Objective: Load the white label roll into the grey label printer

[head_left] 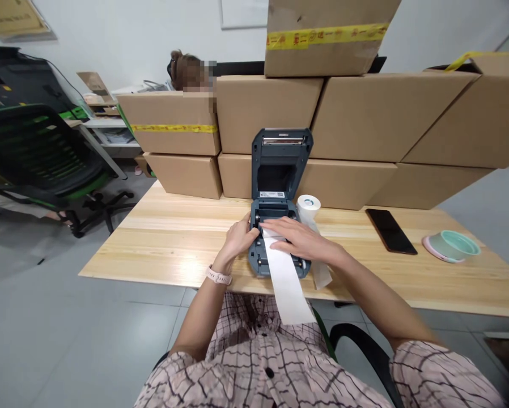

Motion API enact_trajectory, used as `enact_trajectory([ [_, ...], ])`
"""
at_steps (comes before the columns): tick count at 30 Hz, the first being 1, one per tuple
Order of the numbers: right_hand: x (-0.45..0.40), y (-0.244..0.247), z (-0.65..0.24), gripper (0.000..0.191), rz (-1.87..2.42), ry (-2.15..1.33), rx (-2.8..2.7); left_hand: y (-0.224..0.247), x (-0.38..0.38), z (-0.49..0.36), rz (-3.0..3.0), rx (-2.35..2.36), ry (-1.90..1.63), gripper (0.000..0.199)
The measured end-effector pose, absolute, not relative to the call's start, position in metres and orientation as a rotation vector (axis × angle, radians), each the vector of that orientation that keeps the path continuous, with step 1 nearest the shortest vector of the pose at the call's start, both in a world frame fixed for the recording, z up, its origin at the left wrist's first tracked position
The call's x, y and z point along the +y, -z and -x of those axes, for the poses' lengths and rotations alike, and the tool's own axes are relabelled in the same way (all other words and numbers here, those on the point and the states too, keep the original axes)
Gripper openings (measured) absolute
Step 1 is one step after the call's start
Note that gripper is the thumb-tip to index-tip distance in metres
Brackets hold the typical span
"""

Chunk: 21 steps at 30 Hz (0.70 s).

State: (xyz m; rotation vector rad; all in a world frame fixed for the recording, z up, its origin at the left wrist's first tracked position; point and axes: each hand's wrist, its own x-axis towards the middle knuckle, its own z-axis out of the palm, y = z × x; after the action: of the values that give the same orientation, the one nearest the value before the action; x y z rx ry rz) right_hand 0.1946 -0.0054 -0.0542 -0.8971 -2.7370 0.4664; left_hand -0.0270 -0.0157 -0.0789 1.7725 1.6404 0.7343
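A dark grey label printer sits on the table near its front edge, its lid raised upright. My left hand grips the printer's left side, thumb over the inner edge, some fingers hidden. Over the open compartment lies my right hand, its fingers stretched across the top of a white label strip. That strip runs out over the printer's front and hangs past the table edge. Whether a roll sits under my right hand is hidden. Beside the printer on the right stands a white label roll, partly unrolled toward me.
Stacked cardboard boxes line the back of the wooden table. To the right lie a black phone and a mint-green bowl-like container. Behind the boxes a person's head shows. An office chair stands at left.
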Motion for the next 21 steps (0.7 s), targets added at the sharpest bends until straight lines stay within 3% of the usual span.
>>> enact_trajectory([
  [5,-0.055,0.065,-0.198,0.034,0.818,-0.211,-2.668,0.090,-0.015,0.028,-1.684,1.581,-0.842,0.064],
  [9,-0.087,0.080,-0.196,0.036,0.848,-0.036,-2.577,0.098,-0.016,0.027,-1.617,1.499,-0.944,0.062],
  [21,-0.105,0.092,-0.185,0.040,0.940,0.031,-2.458,0.100,-0.018,0.025,-1.538,1.529,-1.007,0.067],
])
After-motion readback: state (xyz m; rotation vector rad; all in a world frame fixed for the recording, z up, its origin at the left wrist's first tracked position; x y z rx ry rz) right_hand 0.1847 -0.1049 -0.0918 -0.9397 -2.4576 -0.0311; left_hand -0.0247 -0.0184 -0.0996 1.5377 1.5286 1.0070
